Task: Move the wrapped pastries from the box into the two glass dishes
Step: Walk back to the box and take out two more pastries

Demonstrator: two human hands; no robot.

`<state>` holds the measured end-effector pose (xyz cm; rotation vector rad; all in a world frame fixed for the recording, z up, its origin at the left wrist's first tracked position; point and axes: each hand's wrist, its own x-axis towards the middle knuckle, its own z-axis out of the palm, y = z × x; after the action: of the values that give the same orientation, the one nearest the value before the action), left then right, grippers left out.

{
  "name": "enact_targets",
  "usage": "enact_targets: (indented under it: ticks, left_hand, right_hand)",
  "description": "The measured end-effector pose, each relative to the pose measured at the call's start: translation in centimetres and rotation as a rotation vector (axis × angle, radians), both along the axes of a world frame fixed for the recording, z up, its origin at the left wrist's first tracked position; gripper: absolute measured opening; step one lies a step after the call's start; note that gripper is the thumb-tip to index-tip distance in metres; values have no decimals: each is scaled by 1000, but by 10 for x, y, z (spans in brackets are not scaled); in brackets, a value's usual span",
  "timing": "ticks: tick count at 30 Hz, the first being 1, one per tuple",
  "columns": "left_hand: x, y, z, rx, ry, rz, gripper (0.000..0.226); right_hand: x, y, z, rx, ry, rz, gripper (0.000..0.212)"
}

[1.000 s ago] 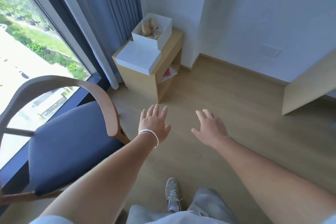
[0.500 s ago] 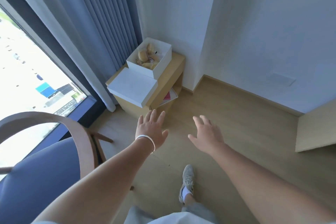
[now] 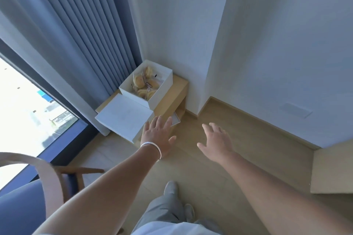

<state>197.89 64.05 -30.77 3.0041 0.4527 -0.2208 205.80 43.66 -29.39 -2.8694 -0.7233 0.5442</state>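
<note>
Over the last second the person has stepped closer to the corner, so the white box (image 3: 146, 84) of wrapped pastries (image 3: 143, 83) on the low wooden side table (image 3: 176, 91) now lies just beyond the outstretched hands, its lid (image 3: 124, 117) lying beside it on the near left. The left hand (image 3: 157, 135) and right hand (image 3: 216, 142) are both spread flat and empty, reaching forward. No glass dishes are in view, so the transfer seems not yet begun; taking hold of the box looks likely next.

Bare forearms, white wristband (image 3: 152, 146), grey trousers (image 3: 162, 210), pale sneakers (image 3: 170, 187)
</note>
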Motion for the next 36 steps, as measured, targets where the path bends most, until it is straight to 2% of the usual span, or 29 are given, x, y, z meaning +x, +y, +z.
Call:
enact_targets:
  ticks: [8, 19, 27, 36]
  left_hand:
    - [96, 46, -26, 21, -10, 15, 71]
    - [218, 139, -23, -48, -56, 126, 72]
    - [234, 196, -22, -47, -68, 282, 68]
    - [220, 234, -39, -93, 45, 574, 72]
  right_hand:
    - [96, 36, -3, -51, -22, 26, 74]
    - [243, 141, 14, -132, -67, 154, 74]
    - [289, 215, 10, -154, -59, 330, 73]
    - [334, 304, -15, -154, 4, 608, 74]
